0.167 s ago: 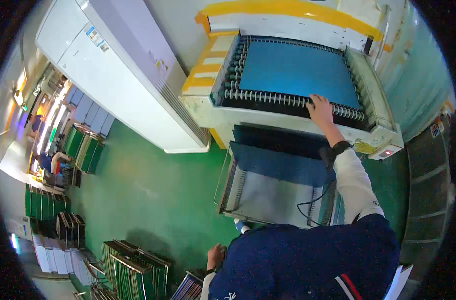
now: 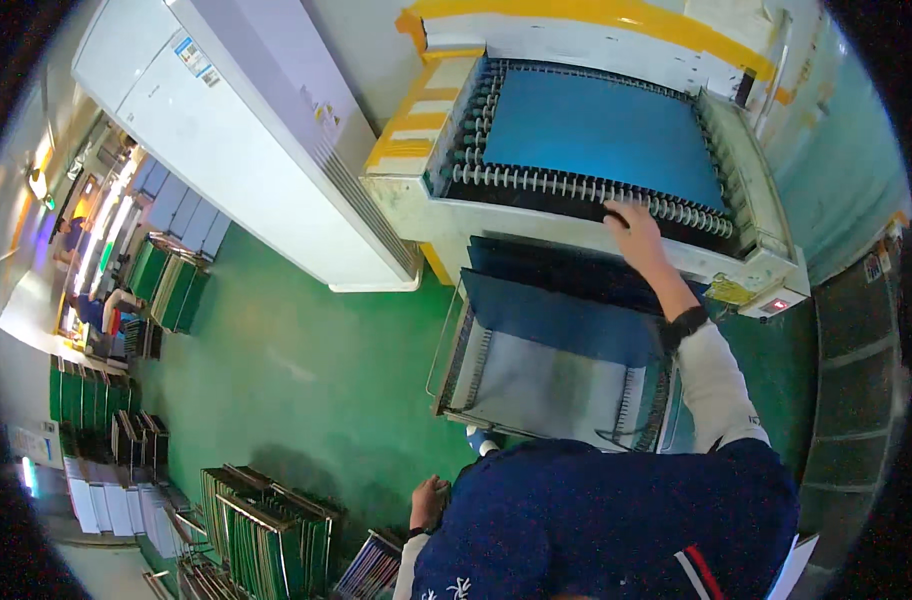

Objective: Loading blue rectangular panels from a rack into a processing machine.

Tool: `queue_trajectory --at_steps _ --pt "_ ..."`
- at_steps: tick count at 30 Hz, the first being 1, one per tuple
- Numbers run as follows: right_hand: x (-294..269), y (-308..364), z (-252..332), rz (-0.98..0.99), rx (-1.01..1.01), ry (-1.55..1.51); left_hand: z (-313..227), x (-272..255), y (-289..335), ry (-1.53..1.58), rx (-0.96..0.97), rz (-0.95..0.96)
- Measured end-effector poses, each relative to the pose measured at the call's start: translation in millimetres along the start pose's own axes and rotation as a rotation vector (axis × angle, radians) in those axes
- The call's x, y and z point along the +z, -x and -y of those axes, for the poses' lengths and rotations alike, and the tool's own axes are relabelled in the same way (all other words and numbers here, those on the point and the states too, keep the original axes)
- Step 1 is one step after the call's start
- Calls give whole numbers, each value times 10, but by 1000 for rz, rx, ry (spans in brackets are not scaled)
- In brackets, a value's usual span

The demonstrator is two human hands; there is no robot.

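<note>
Right hand [image 2: 637,238], fingers apart, now farther back from the blue panel [image 2: 598,130] than before, left hand [image 2: 429,503], fingers unclear

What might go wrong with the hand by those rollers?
The right hand is right by the front rollers, so it might get pinched if they turn. The blue sheet lies bare, so a touch could smudge it. Dark panels stand in the rack below; a bump might shift them.

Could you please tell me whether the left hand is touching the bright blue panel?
No, the left hand hangs low beside the navy top, well apart from the bright blue panel on the ridged rollers.
</note>
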State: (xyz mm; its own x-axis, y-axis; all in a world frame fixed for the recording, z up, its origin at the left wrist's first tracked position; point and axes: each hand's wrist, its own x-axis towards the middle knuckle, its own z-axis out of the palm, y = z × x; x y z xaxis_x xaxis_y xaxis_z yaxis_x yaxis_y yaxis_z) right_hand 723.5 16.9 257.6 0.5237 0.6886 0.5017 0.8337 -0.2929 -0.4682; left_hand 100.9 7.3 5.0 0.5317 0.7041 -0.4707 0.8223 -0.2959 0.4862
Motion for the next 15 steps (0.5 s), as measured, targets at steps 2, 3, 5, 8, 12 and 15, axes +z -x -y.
queue_trajectory --at_steps 2,3,5,8,12,15 --pt "-30 188 304 177 107 -170 305 253 -55 485 -113 -33" --pt "-32 286 420 337 205 -234 450 361 -97 894 -305 -1" --pt "-26 530 513 390 183 -291 437 354 -166 1468 -736 39" --pt "44 832 572 418 63 -245 648 519 -138 817 -240 -42" --pt "81 1028 588 320 -136 -64 357 317 -139 1353 -693 34" --pt "84 1138 694 337 -123 16 197 199 -103 1456 -734 7"
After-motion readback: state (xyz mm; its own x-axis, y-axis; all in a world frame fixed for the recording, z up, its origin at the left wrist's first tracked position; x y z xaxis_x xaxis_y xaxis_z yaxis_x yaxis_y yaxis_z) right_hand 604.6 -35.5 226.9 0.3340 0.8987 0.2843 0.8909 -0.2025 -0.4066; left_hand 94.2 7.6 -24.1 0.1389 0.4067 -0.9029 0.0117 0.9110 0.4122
